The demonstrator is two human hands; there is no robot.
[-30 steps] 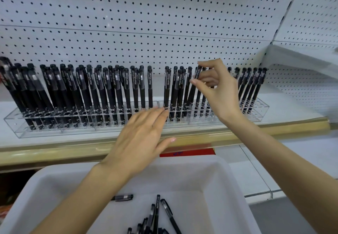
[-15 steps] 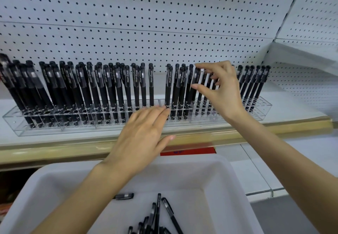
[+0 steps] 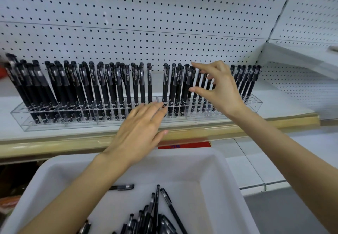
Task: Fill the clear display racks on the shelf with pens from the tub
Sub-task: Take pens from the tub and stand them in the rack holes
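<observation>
- Right hand (image 3: 217,87): raised at the right section of the clear display rack (image 3: 73,124). The index finger stretches over the pen caps, the thumb sits level with the barrels, and the other fingers curl in behind. Whether a pen is pinched between them cannot be told, because the palm hides that part of the row.
- Left hand (image 3: 139,129): flat, fingers straight and close together, with the tips touching the rack's front top edge near mid-length. It holds nothing.
- Racked pens (image 3: 117,85): black, capped, standing upright or slightly tilted along nearly the whole rack. One gap shows just above the left fingertips, and a few empty holes show at the far right end.
- Tub (image 3: 215,179): white, placed below the shelf edge, nearest the person. Loose pens (image 3: 155,215) lie heaped at its near side. A single pen (image 3: 122,187) lies apart from them, beside the left forearm.
- Shelf (image 3: 283,103): white, carries the rack. A gold edge strip (image 3: 54,146) runs along its front, with a red label (image 3: 184,145) below it. White pegboard (image 3: 164,14) forms the back wall.
- Step in hand, as judged: seating or straightening a pen in the right section while the left hand steadies the rack. The task looks close to complete.
- Next move, as judged: free the right hand, take one pen from the tub, align its tip with an empty hole and push straight down. Brace the rack so neighbouring pens do not tip.
</observation>
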